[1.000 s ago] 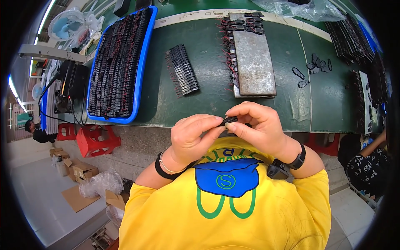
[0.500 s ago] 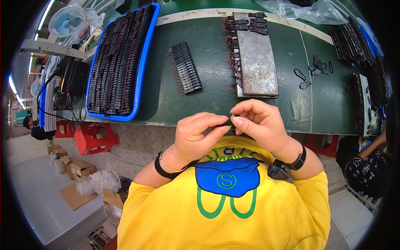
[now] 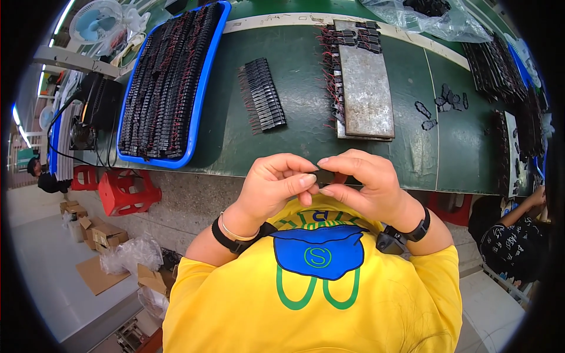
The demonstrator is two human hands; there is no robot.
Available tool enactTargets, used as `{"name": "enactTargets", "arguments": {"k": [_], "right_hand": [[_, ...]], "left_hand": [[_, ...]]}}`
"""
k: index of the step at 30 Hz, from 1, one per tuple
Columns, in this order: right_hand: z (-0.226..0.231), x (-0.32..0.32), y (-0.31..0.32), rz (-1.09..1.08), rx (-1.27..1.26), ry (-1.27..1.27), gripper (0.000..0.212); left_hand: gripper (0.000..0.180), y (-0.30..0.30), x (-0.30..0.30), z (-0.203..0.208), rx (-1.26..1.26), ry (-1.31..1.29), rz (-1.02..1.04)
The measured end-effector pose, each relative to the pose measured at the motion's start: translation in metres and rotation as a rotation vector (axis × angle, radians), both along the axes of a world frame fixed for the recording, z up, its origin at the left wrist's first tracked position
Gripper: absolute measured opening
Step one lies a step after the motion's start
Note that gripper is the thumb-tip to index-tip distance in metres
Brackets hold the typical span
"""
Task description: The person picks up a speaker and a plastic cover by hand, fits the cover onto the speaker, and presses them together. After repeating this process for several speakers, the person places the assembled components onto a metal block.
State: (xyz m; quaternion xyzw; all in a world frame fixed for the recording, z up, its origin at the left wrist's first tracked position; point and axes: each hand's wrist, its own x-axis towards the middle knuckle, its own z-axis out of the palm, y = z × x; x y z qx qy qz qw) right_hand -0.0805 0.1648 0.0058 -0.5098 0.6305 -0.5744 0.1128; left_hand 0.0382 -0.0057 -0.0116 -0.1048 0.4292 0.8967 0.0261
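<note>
Fingers of our left hand (image 3: 276, 185) curl in closer than half a second ago, its thumb now bent, while our right hand (image 3: 368, 176) opens its thumb and index finger a little further apart around a small black part (image 3: 325, 176); the whole view has also shifted slightly against the bench (image 3: 306, 117). We hold the part between both hands, just off the bench's near edge and above our yellow shirt (image 3: 312, 294). Each grip is narrow and holding: the left pinches from one side, the right from the other, neither clearly nearer, though the right covers more of it. Its long axis appears to run from left to right, bridging the two sets of fingertips. Beyond our hands, to the right of the part, lies a worn metal plate (image 3: 368, 88); to the left, a row of black pieces with red wires (image 3: 262, 97), then a packed blue tray (image 3: 187, 154). Our fingers hide most of the part, and its right end disappears behind the right thumb. We see a reddish glint there but cannot tell whether it is wire or skin. Dark surroundings swallow the stacks at far right.
</note>
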Motion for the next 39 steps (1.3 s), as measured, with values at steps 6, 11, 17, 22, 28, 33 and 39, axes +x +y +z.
{"name": "enactTargets", "arguments": {"k": [6, 11, 17, 22, 28, 33, 39], "right_hand": [[0.001, 0.001, 0.003, 0.034, 0.126, -0.18, 0.031], [-0.003, 0.007, 0.004, 0.007, 0.123, -0.487, 0.025], [-0.001, 0.004, 0.005, 0.016, 0.105, -0.3, 0.024], [-0.003, 0.001, 0.006, 0.06, 0.108, -0.277, 0.028], [-0.007, 0.007, 0.003, 0.147, 0.057, -0.862, 0.033], [0.0, -0.005, 0.006, 0.279, 0.145, -1.182, 0.03], [0.006, -0.003, 0.007, 0.198, 0.231, -1.184, 0.027]], "left_hand": [[0.016, -0.002, -0.004, 0.002, 0.234, -0.083, -0.101], [0.015, 0.001, -0.004, 0.0, 0.216, -0.076, -0.069], [0.014, 0.001, -0.004, 0.0, 0.256, -0.092, -0.093], [0.012, -0.002, -0.005, 0.005, 0.23, -0.158, -0.139], [0.012, -0.005, -0.007, 0.009, 0.159, -0.183, -0.142], [0.011, -0.007, -0.006, 0.009, 0.148, -0.202, -0.13], [0.012, -0.006, -0.006, 0.01, 0.092, -0.212, -0.123]]}}
